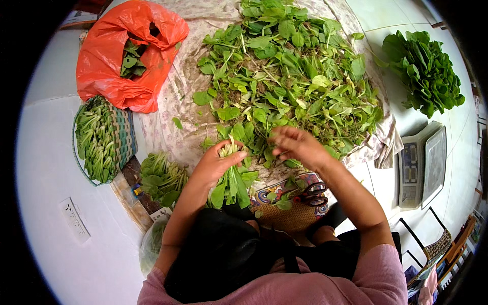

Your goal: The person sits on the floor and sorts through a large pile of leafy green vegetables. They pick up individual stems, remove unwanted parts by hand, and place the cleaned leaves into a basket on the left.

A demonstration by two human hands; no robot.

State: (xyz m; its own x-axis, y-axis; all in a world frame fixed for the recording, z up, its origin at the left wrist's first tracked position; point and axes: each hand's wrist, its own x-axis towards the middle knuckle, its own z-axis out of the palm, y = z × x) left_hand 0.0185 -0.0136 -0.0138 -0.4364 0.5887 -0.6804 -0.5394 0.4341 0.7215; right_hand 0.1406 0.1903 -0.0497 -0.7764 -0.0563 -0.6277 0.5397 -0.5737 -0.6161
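Observation:
My left hand grips a small bunch of leafy greens, stem ends up and leaves hanging toward my lap. To its right, my right hand hovers over the near edge of a big heap of loose leafy greens; its fingers are bent and apart, slightly blurred, and I see nothing in them. The heap, with roots and soil among the leaves, lies on a floral cloth. Dark-handled scissors rest on a patterned mat by my feet, beside a few stray leaves.
An opened red plastic bag stands at the upper left. Below it are a woven basket of greens and another pile of greens. A bundle of greens and a weighing scale sit on the right; a power strip is at left.

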